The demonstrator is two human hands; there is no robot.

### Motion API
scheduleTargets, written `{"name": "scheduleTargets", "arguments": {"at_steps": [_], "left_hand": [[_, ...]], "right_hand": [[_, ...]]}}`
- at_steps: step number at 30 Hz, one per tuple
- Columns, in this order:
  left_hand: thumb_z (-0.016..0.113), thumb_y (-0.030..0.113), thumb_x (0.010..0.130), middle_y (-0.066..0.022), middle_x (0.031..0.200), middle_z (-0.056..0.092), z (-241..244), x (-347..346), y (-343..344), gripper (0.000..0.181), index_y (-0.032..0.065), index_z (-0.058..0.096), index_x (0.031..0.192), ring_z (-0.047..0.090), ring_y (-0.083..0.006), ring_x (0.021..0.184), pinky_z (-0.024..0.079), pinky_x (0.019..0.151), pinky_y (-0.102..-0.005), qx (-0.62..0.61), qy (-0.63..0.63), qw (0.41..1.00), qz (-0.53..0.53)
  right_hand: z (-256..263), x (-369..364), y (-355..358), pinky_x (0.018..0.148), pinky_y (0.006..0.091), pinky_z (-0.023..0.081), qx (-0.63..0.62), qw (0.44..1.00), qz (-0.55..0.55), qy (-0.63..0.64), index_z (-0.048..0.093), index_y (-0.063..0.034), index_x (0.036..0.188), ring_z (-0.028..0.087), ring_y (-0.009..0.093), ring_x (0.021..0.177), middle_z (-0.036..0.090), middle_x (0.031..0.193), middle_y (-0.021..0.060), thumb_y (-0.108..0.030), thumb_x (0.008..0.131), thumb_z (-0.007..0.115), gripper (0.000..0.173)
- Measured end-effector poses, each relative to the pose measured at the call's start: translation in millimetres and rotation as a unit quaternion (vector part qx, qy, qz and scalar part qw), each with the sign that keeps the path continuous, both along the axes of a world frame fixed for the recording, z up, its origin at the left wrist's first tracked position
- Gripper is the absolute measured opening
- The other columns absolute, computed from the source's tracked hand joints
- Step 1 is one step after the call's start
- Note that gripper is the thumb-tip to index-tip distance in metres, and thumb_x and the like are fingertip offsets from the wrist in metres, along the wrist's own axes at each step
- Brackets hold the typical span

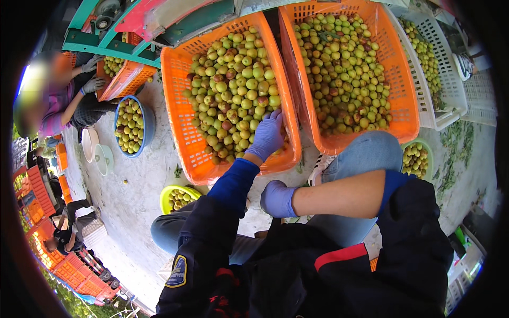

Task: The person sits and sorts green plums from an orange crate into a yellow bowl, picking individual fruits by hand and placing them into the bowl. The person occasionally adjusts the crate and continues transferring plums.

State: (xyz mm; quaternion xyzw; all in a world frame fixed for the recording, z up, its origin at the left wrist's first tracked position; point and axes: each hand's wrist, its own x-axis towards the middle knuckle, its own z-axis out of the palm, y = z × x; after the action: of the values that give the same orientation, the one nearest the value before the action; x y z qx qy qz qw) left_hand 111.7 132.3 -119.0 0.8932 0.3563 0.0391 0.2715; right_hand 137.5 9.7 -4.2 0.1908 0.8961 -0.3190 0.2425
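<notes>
My left hand, in a purple glove, reaches into an orange plastic crate lined with clear film. Its fingers rest on green and brown-flushed jujubes near the crate's right wall; whether they grip one is hidden. My right hand, gloved alike, is curled in front of my lap, below the crate's near edge. Its palm and anything in it are hidden. A second lined orange crate of jujubes stands to the right of the first. A yellow basin with jujubes sits by my left knee.
A blue tub of jujubes, a white basin and a pale green one stand left. A gloved co-worker holds another orange crate. Right are a white crate and a green basin. Green machine framing overhangs upper left.
</notes>
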Motion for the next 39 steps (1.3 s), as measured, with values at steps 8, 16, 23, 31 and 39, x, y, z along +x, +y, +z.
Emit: {"name": "scheduleTargets", "arguments": {"at_steps": [8, 16, 23, 31, 39], "left_hand": [[0.063, 0.011, 0.074, -0.0142, 0.122, 0.051, 34.1, -61.2, -24.1, 0.037, 0.0053, 0.057, 0.11, 0.056, -0.0336, 0.098, 0.048, 0.083, -0.0403, -0.078, 0.011, 0.997, 0.011], [0.059, 0.009, 0.077, -0.0109, 0.1, 0.06, 18.5, -35.1, -2.9, 0.027, 0.0044, 0.059, 0.103, 0.056, -0.0311, 0.096, 0.048, 0.076, -0.0402, 0.04, -0.012, 0.998, 0.054], [0.064, 0.012, 0.07, -0.0128, 0.093, 0.059, 0.5, -6.0, -1.4, 0.022, 0.0067, 0.058, 0.09, 0.054, -0.0313, 0.095, 0.048, 0.069, -0.0411, 0.084, 0.168, 0.98, -0.069], [0.054, 0.015, 0.08, -0.016, 0.095, 0.06, -2.4, -16.1, -3.9, 0.026, 0.0055, 0.057, 0.105, 0.06, -0.0326, 0.08, 0.049, 0.065, -0.0431, -0.006, 0.115, 0.991, 0.068], [0.051, 0.013, 0.082, -0.0207, 0.109, 0.055, -7.0, 29.3, 0.9, 0.05, 0.0051, 0.042, 0.13, 0.062, -0.0352, 0.083, 0.053, 0.061, -0.0404, -0.009, 0.119, 0.976, 0.184]], "right_hand": [[31.5, 3.5, 11.2, 0.072, 0.0524, 0.049, -0.021, 0.999, 0.013, -0.047, 0.066, -0.0122, 0.111, 0.063, 0.029, 0.093, 0.066, 0.104, 0.0071, -0.022, 0.079, 0.06, 0.033], [-42.7, -31.2, -8.5, 0.07, 0.0502, 0.049, 0.038, 0.997, -0.061, 0.013, 0.062, -0.0143, 0.115, 0.061, 0.028, 0.097, 0.061, 0.112, 0.0052, -0.021, 0.079, 0.06, 0.036], [-114.4, -53.4, -29.2, 0.07, 0.0424, 0.05, 0.132, 0.969, -0.168, 0.123, 0.049, -0.0198, 0.129, 0.054, 0.021, 0.111, 0.042, 0.136, -0.0005, -0.018, 0.079, 0.059, 0.051], [-70.1, -42.3, -17.3, 0.07, 0.0341, 0.051, 0.074, 0.961, -0.236, 0.121, 0.064, -0.0136, 0.106, 0.062, 0.023, 0.098, 0.065, 0.107, 0.0046, -0.011, 0.082, 0.049, 0.028], [-12.2, -10.5, 7.1, 0.062, 0.0379, 0.045, 0.043, 0.998, -0.032, -0.02, 0.057, -0.0118, 0.12, 0.058, 0.023, 0.104, 0.058, 0.121, 0.0036, -0.011, 0.081, 0.052, 0.04]]}}
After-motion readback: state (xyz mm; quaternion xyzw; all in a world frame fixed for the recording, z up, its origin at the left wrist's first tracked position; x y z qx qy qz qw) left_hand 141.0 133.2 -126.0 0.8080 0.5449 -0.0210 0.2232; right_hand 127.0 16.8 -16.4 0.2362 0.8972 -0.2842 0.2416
